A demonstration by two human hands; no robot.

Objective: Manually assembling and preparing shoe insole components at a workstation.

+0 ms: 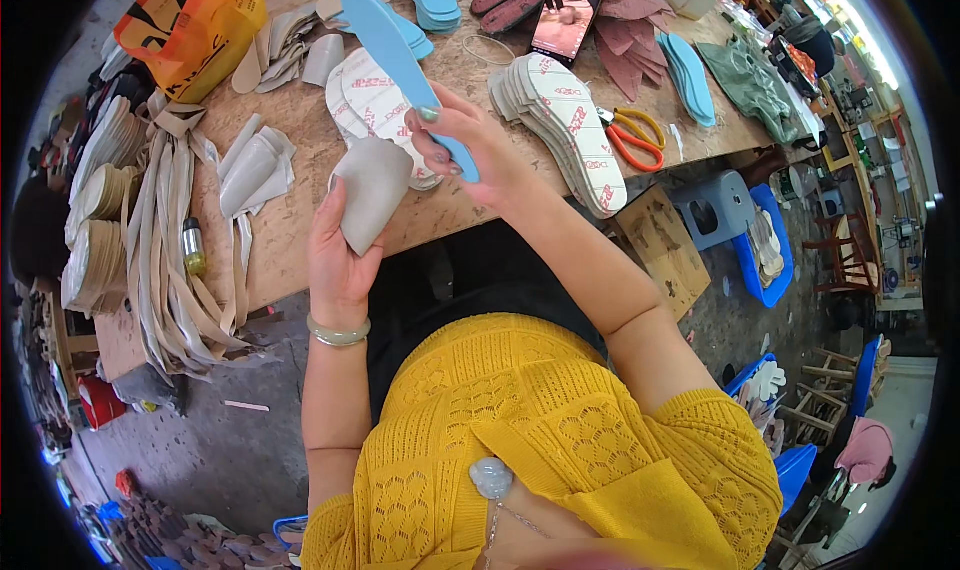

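Observation:
My left hand (342, 255) is closed around a curved, pale grey shoe upper (374, 192) above the table's near edge. In my right hand (472, 142) is a light blue insole (385, 45), gripped near its lower end and tilted up toward the far left. That lower end sits just right of the upper; whether they touch I cannot tell. White sole pieces with red print (362, 95) lie behind both hands, partly covered by the insole. To the right is a stack of similar printed white soles (578, 130).
Orange-handled scissors (635, 140) lie right of the stack, near blue insoles (688, 80). A phone (567, 15) leans against dark red pieces at the back. Beige strips (180, 240) hang over the table's left edge, beside a small bottle (194, 245). An orange bag (190, 30) stands far left.

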